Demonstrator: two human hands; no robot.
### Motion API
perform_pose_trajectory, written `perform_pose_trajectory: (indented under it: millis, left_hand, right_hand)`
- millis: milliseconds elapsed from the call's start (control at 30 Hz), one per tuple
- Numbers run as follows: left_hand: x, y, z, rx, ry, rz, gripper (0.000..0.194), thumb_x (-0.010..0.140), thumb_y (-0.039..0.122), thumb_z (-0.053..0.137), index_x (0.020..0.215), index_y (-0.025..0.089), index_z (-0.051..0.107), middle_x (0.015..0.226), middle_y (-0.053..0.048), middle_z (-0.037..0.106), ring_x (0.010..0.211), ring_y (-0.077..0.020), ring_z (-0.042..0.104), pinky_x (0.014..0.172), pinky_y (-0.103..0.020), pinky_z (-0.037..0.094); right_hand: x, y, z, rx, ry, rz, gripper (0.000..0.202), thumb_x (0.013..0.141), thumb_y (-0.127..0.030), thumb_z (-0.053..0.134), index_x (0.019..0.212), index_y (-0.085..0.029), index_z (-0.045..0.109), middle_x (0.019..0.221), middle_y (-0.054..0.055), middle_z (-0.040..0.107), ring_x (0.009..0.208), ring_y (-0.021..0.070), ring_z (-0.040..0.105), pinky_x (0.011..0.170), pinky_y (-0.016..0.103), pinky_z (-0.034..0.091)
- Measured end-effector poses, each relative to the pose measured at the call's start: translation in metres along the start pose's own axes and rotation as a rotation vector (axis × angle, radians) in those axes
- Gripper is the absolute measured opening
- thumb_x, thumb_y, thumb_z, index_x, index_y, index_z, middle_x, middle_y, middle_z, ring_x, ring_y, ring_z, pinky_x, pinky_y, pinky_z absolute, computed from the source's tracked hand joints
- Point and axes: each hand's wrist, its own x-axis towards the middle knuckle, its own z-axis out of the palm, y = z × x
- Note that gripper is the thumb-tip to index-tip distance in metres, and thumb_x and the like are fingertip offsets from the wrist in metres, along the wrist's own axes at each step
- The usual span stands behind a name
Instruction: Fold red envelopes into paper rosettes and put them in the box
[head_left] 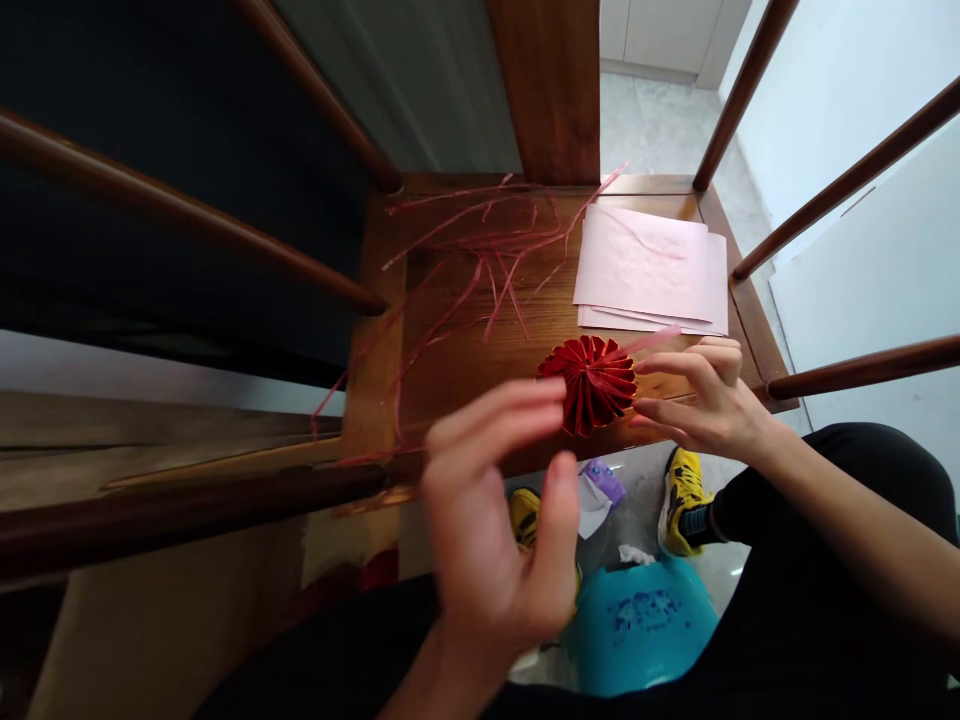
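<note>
A red pleated rosette point(589, 400) is at the near edge of the wooden board point(457, 380), right of its middle. The right hand point(716, 400) has its fingertips at the rosette's right side, thumb and forefinger parted; whether they grip it I cannot tell. The left hand point(495, 510) is spread wide, holding nothing visible, fingertips overlapping the rosette's left side. Pink sheets point(645, 265) lie toward the far right corner.
</note>
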Motion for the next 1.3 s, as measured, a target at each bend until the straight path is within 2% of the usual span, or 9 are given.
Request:
perform_pose_trajectory:
  millis: [67,167,267,533,667,900,1033,1200,1300]
  left_hand:
    - [0.021,-0.02,0.014,0.043,0.035,-0.007,0.046,0.109,0.022,0.049,0.154,0.033,0.048,0.158,-0.008,0.057,0.149,-0.0287,0.051,0.126,-0.055,0.045]
    - [0.036,-0.042,0.026,0.112,-0.157,0.033,0.048,0.111,0.024,0.044,0.158,0.029,0.043,0.168,-0.011,0.048,0.157,-0.0275,0.044,0.131,-0.057,0.037]
    - [0.038,-0.05,0.03,0.134,-0.276,0.039,0.046,0.112,0.024,0.04,0.158,0.027,0.042,0.169,-0.011,0.048,0.16,-0.0248,0.041,0.134,-0.057,0.031]
    - [0.048,-0.055,0.025,0.077,-0.342,0.017,0.044,0.114,0.026,0.036,0.156,0.027,0.047,0.169,-0.008,0.049,0.158,-0.0213,0.043,0.134,-0.048,0.032]
    - [0.049,-0.056,0.021,0.059,-0.363,0.015,0.045,0.114,0.027,0.036,0.158,0.027,0.047,0.169,-0.006,0.048,0.158,-0.0203,0.043,0.134,-0.045,0.032]
    - [0.049,-0.058,0.022,0.042,-0.368,0.018,0.045,0.114,0.029,0.037,0.158,0.026,0.047,0.169,-0.008,0.049,0.158,-0.0216,0.042,0.134,-0.048,0.032]
    - [0.05,-0.06,0.02,0.029,-0.379,0.018,0.046,0.114,0.029,0.038,0.159,0.026,0.045,0.17,-0.007,0.048,0.159,-0.0217,0.042,0.135,-0.047,0.031]
    - [0.051,-0.062,0.02,0.022,-0.388,0.016,0.047,0.113,0.028,0.038,0.159,0.026,0.045,0.17,-0.007,0.048,0.158,-0.0222,0.042,0.135,-0.046,0.032]
    - [0.051,-0.063,0.019,0.02,-0.388,0.017,0.048,0.114,0.028,0.037,0.16,0.026,0.044,0.171,-0.007,0.046,0.159,-0.0217,0.04,0.135,-0.047,0.031]
  right_hand:
    - [0.0,-0.001,0.004,0.013,0.008,-0.019,0.012,0.094,-0.024,0.08,0.1,-0.03,0.073,0.135,0.003,0.062,0.115,0.0225,0.047,0.096,0.04,0.049]
    - [0.002,-0.003,0.008,0.035,0.018,-0.024,0.014,0.095,-0.018,0.077,0.103,-0.028,0.072,0.137,0.005,0.06,0.118,0.0219,0.048,0.096,0.039,0.05]
    - [0.005,-0.006,0.009,0.044,0.002,-0.024,0.012,0.098,-0.017,0.075,0.102,-0.027,0.07,0.139,0.006,0.06,0.121,0.0217,0.048,0.097,0.039,0.051]
    - [0.006,-0.011,0.015,-0.007,0.068,-0.047,0.012,0.101,-0.018,0.071,0.103,-0.029,0.068,0.131,0.004,0.066,0.119,0.0209,0.051,0.098,0.037,0.05]
    - [0.0,-0.017,0.023,-0.119,0.087,-0.01,0.008,0.101,-0.026,0.073,0.1,-0.032,0.069,0.132,-0.002,0.068,0.115,0.021,0.048,0.095,0.036,0.047]
    - [-0.001,-0.024,0.039,-0.182,-0.02,0.015,0.014,0.098,-0.023,0.073,0.102,-0.036,0.071,0.145,-0.009,0.064,0.134,0.0218,0.038,0.109,0.039,0.044]
    - [0.0,-0.023,0.045,-0.164,0.008,0.041,0.012,0.099,-0.023,0.071,0.091,-0.033,0.068,0.149,-0.008,0.061,0.133,0.023,0.038,0.109,0.042,0.043]
    - [-0.001,-0.02,0.051,-0.098,-0.048,0.095,0.013,0.098,-0.025,0.071,0.089,-0.035,0.069,0.149,-0.009,0.058,0.133,0.0255,0.037,0.109,0.047,0.039]
    - [0.0,-0.018,0.049,-0.117,0.011,0.075,0.014,0.1,-0.027,0.071,0.087,-0.032,0.066,0.15,-0.009,0.057,0.13,0.024,0.039,0.107,0.044,0.039]
